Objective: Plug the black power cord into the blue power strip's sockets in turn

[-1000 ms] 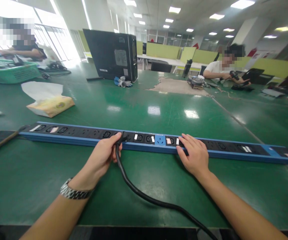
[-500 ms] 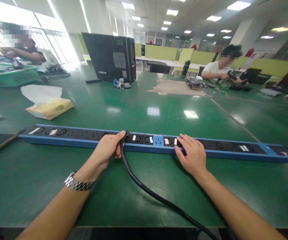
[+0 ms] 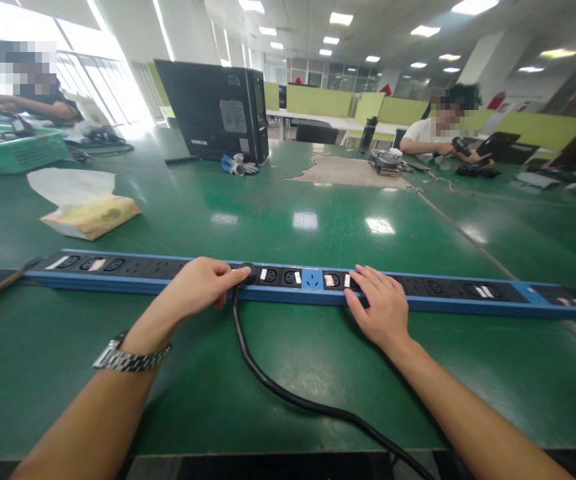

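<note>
A long blue and black power strip (image 3: 288,295) lies across the green table in the head view. My left hand (image 3: 208,283), with a metal watch at the wrist, is closed on a black plug (image 3: 247,272) at the strip's top face, left of its blue socket. From the plug a thick black cable (image 3: 288,395) curves down over the table's near edge. My right hand (image 3: 381,303) rests on the strip right of the blue socket, fingers spread over its top and thumb at the near side.
Behind the strip are a tissue pack (image 3: 93,215), a black computer case (image 3: 213,110), gloves (image 3: 239,165) and a green basket (image 3: 18,150). One person (image 3: 435,133) sits across the table at right, another (image 3: 43,100) at far left.
My left wrist has shifted left and its fingers now reach sideways to the plug. The cable's upper part has swung left. The whole view has shifted slightly; my right hand stays on the strip.
</note>
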The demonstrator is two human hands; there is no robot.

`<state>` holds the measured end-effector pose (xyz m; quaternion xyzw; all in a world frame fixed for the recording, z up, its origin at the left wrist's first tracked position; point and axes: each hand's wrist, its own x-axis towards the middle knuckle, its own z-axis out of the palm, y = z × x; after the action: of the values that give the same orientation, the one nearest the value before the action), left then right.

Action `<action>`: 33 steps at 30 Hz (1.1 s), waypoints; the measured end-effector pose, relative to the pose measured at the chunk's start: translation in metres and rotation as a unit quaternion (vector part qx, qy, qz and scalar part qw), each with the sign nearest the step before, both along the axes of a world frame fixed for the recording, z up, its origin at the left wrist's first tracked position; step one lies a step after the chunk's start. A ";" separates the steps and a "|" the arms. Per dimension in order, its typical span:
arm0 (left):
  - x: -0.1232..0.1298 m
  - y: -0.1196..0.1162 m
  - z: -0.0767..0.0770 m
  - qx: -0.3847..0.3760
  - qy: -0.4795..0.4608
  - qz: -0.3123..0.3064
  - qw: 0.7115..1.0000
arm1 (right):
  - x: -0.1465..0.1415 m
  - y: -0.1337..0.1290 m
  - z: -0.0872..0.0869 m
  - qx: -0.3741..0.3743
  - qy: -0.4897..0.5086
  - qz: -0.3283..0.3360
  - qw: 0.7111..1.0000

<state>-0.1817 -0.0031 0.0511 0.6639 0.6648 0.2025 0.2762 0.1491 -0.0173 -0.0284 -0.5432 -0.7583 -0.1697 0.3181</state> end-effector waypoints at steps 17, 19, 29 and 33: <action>0.043 0.059 0.019 0.010 0.258 -0.097 0.961 | -0.001 0.000 0.002 -0.015 0.006 -0.001 1.000; 0.045 0.062 0.013 -0.012 0.272 -0.106 0.956 | -0.001 0.000 0.002 -0.015 0.007 -0.003 1.000; 0.043 0.062 0.006 -0.020 0.248 -0.143 0.958 | -0.001 -0.001 0.003 -0.025 0.014 -0.004 1.000; 0.042 0.062 0.005 -0.006 0.230 -0.151 0.961 | -0.001 -0.002 0.003 -0.028 0.015 -0.005 0.999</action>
<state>-0.1398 0.0590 0.0556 0.7832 0.6040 -0.0036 0.1475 0.1480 -0.0191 -0.0253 -0.5583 -0.7551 -0.1414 0.3131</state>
